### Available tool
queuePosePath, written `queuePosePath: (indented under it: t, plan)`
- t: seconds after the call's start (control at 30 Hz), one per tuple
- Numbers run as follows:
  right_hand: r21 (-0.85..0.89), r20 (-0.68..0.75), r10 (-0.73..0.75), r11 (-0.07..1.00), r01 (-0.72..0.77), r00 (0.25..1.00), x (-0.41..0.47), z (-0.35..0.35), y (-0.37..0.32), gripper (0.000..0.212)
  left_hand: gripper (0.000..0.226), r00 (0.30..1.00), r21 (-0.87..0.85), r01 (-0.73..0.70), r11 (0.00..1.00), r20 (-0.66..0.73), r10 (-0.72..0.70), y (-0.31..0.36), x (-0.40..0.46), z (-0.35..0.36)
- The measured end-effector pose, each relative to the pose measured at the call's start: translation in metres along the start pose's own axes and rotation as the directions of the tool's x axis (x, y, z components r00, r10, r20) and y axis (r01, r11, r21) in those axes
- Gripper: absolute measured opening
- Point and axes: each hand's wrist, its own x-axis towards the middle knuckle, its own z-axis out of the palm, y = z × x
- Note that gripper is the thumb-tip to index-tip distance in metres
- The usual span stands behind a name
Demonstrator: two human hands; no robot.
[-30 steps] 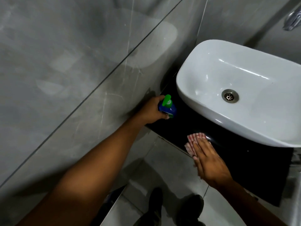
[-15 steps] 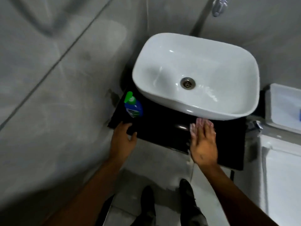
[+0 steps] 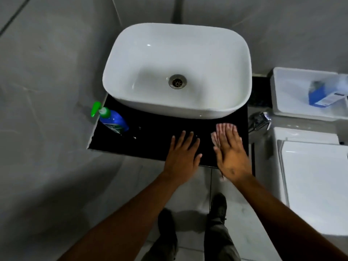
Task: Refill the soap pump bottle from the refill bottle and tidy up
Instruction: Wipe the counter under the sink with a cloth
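Note:
The blue soap pump bottle [image 3: 112,120] with a green pump stands at the left end of the black counter [image 3: 150,140], against the wall. My left hand [image 3: 182,155] lies flat and empty on the counter's front edge, fingers spread, well right of the bottle. Beside it, my right hand [image 3: 230,153] presses flat on a red-and-white checked cloth [image 3: 216,133], which shows past the fingertips near the counter's right end. A blue-and-white container [image 3: 325,96], perhaps the refill bottle, lies on the white cistern at the far right.
A white basin [image 3: 131,53] sits on the back of the counter, its drain bare. A chrome fitting [image 3: 260,120] sticks out right of the counter. The toilet cistern [image 3: 288,91] and closed lid [image 3: 316,181] fill the right side. Grey tiled wall runs along the left.
My left hand let go of the pump bottle and moved right along the counter next to my right hand. My right hand slid the cloth rightward. The view swung right.

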Motion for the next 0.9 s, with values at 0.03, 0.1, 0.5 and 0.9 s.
queuePosePath:
  t: [0.03, 0.1, 0.5, 0.9]
  plan:
    - [0.007, -0.008, -0.028, 1.000, 0.028, 1.000, -0.018, -0.005, 0.009, 0.061, 0.055, 1.000, 0.010, -0.014, 1.000, 0.011, 0.014, 0.003, 0.001, 0.000]
    - [0.065, -0.066, -0.034, 0.997, 0.039, 0.997, -0.018, -0.015, 0.026, 0.058, 0.055, 0.998, 0.035, -0.058, 0.998, 0.029, 0.057, 0.013, 0.009, 0.001]
    - [0.347, -0.221, 0.305, 0.912, -0.218, 0.926, 0.088, -0.076, 0.213, 0.046, 0.064, 0.977, 0.126, -0.203, 0.971, 0.096, 0.192, 0.094, 0.106, 0.026]
    - [0.089, -0.051, 0.343, 0.937, -0.338, 0.938, 0.243, -0.046, 0.334, 0.045, 0.064, 0.976, 0.117, -0.216, 0.969, 0.042, 0.213, 0.094, 0.110, 0.033]
